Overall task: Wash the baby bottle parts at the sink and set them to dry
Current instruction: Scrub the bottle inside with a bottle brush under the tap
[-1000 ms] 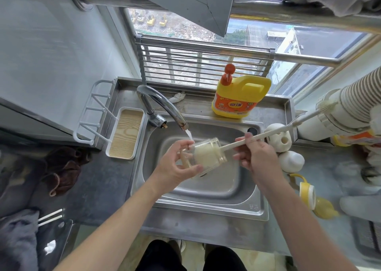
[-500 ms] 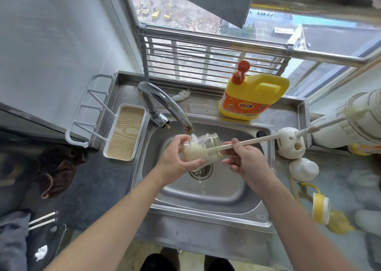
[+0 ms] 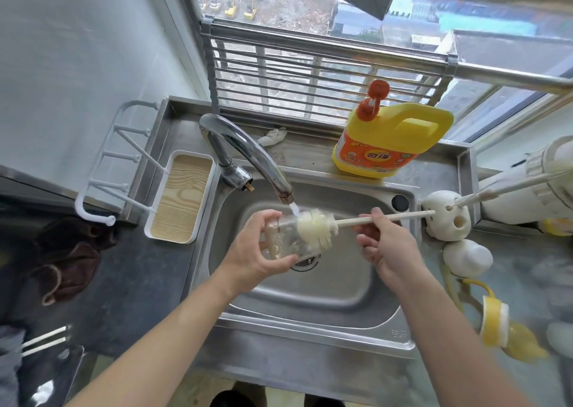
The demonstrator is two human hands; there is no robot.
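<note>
Two hands meet over the steel sink (image 3: 310, 301). Between them the clear baby bottle (image 3: 286, 245) lies on its side above the drain (image 3: 305, 263), with its mouth turned toward the right hand (image 3: 387, 247). The cream sponge head (image 3: 313, 228) of a bottle brush sits at that mouth, and part of it looks to be inside the glassy wall. A thin stream of water (image 3: 294, 209) from the faucet (image 3: 245, 155) falls onto the sponge just above the bottle's mouth.

The left hand (image 3: 252, 253) grips the bottle's body, fingers curled over its far side and thumb along its near side. The right hand pinches the brush handle (image 3: 400, 217) between thumb and forefinger, with its other fingers loosely curled beneath. Past that pinch the handle runs outward to a white holder (image 3: 443, 220) with round holes. Whether its tip touches the holder cannot be told.

A second white stick (image 3: 496, 191) pokes out of one hole of that holder. Nearer than the holder, beside the right forearm, lie a white dome (image 3: 466, 257) and a blurred yellow collar (image 3: 493, 320) with a handle. Beyond the hands a yellow detergent jug (image 3: 387, 140) with an orange pump stands on the back ledge. Outward of the left hand sits a white tray (image 3: 179, 199) with a wood-grain floor.
</note>
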